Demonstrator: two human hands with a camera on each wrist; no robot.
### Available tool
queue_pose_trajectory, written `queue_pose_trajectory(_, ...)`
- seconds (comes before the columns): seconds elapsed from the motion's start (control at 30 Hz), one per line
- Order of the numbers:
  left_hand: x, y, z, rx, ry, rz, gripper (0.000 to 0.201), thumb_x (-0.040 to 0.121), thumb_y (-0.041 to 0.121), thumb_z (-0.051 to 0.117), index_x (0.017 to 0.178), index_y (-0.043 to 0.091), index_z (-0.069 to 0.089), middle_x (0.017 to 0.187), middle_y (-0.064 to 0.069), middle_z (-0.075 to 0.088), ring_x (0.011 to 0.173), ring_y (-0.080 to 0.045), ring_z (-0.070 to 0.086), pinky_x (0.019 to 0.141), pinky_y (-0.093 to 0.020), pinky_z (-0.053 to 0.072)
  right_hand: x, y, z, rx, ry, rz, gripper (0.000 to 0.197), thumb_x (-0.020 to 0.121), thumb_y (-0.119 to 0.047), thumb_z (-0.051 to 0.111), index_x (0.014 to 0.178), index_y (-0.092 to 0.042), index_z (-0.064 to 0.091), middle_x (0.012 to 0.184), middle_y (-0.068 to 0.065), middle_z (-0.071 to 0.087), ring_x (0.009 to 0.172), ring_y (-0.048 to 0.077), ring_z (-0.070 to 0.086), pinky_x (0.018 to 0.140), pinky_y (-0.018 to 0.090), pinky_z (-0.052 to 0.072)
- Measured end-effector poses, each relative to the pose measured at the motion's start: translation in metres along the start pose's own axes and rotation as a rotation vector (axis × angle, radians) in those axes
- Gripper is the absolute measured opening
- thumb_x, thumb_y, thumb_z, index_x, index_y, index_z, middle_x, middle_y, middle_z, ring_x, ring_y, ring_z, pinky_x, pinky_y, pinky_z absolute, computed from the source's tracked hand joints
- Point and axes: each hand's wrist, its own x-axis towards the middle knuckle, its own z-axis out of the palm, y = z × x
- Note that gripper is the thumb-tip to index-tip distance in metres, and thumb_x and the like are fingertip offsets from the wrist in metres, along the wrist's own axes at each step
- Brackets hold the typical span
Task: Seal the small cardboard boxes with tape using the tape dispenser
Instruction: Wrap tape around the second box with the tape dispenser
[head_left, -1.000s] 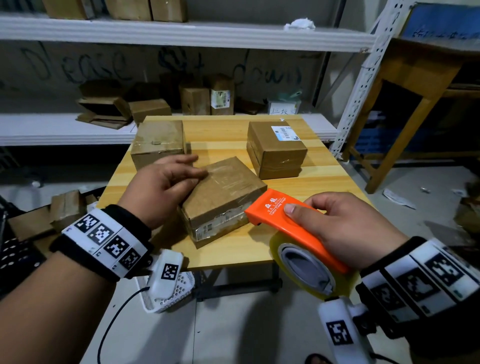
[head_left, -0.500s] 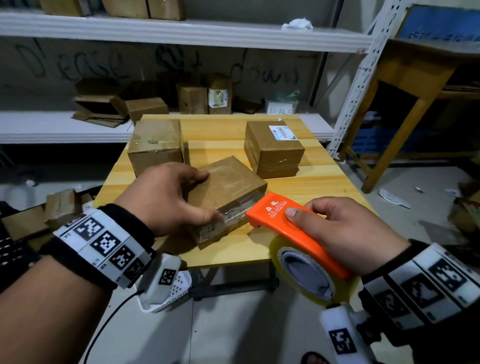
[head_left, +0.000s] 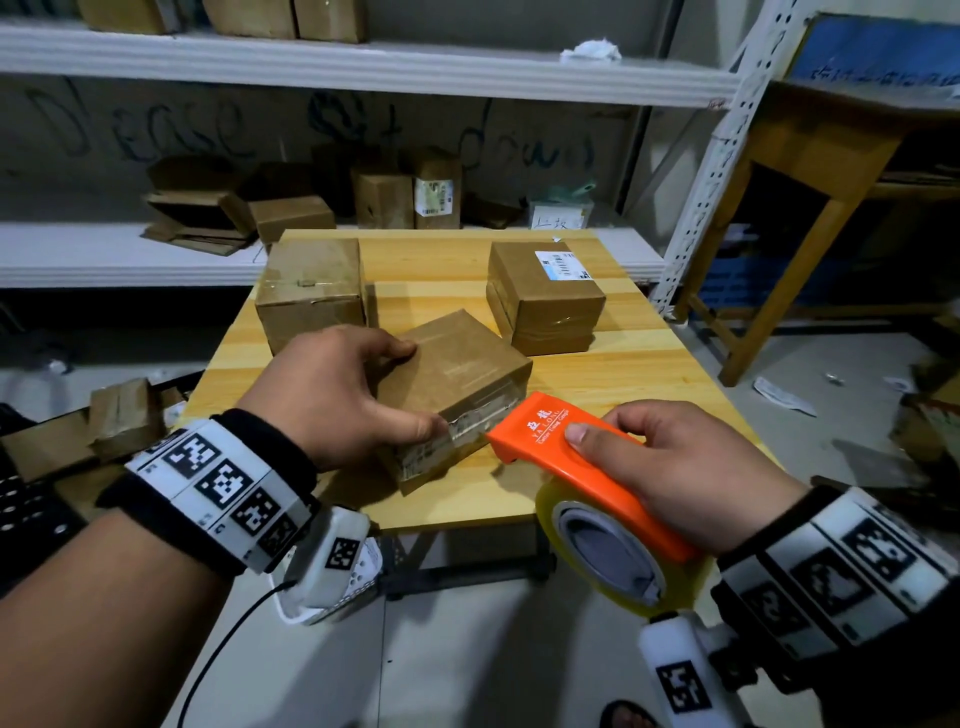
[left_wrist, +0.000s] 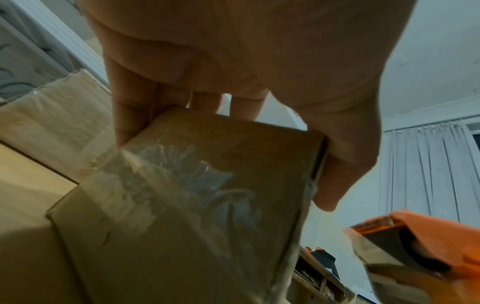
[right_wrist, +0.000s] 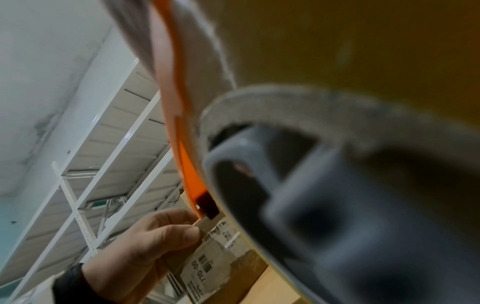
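A small brown cardboard box lies at an angle near the front of the wooden table. My left hand grips it, fingers over the far edge and thumb on the near labelled side. In the left wrist view the same box shows wrinkled clear tape across its face. My right hand holds the orange tape dispenser with its yellowish tape roll. The dispenser's nose sits at the box's near right corner. The right wrist view is filled by the roll, with the box's barcode label beyond it.
Two more cardboard boxes stand on the table, one at the back left and one with a white label at the back right. White metal shelves with more boxes lie behind. A wooden table stands at the right.
My left hand has shifted from resting on the box's top to gripping it, thumb now on the near side. The dispenser's nose has stayed close to the box's corner.
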Motion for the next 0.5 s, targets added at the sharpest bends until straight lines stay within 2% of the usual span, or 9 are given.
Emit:
queue_pose_trajectory(0.17, 0.001, -0.002, -0.001, -0.074, 0.02, -0.035, 0.09, 0.055, 0.061, 0.089, 0.137, 0.035, 0.063, 0.122, 0.009, 0.065, 0.092, 0.002, 0.056, 0.068, -0.017, 0.045, -0.001, 0.0, 0.0, 0.054, 0.003, -0.011, 0.046, 0.087, -0.069, 0.062, 0.086, -0.025, 0.075, 0.074, -0.006, 0.078, 0.065, 0.013, 0.074, 0.071, 0.037, 0.059)
queue_pose_trajectory(0.3, 0.004, -0.004, -0.002, -0.218, 0.077, -0.083, 0.073, 0.061, 0.052, 0.09, 0.128, 0.031, 0.071, 0.112, 0.011, 0.067, 0.091, 0.003, 0.057, 0.066, -0.017, 0.041, 0.001, -0.004, -0.002, 0.111, 0.031, -0.046, 0.044, 0.089, -0.065, 0.062, 0.087, -0.023, 0.076, 0.071, -0.004, 0.077, 0.059, 0.011, 0.072, 0.065, 0.033, 0.054)
queue_pose_trajectory(0.37, 0.006, -0.004, -0.001, -0.285, 0.096, -0.11, 0.065, 0.065, 0.047, 0.09, 0.124, 0.027, 0.073, 0.106, 0.012, 0.069, 0.091, 0.001, 0.06, 0.066, -0.018, 0.041, 0.002, -0.005, -0.002, 0.105, 0.052, -0.06, 0.045, 0.088, -0.065, 0.061, 0.087, -0.022, 0.075, 0.07, -0.005, 0.077, 0.058, 0.011, 0.071, 0.065, 0.033, 0.055)
queue_pose_trajectory(0.5, 0.013, -0.007, -0.005, -0.404, 0.117, -0.144, 0.05, 0.068, 0.042, 0.09, 0.113, 0.021, 0.078, 0.096, 0.006, 0.077, 0.087, -0.008, 0.07, 0.066, -0.022, 0.046, 0.0, -0.004, -0.003, 0.104, 0.047, -0.06, 0.045, 0.088, -0.066, 0.06, 0.09, -0.024, 0.074, 0.074, -0.005, 0.078, 0.062, 0.013, 0.074, 0.069, 0.038, 0.06)
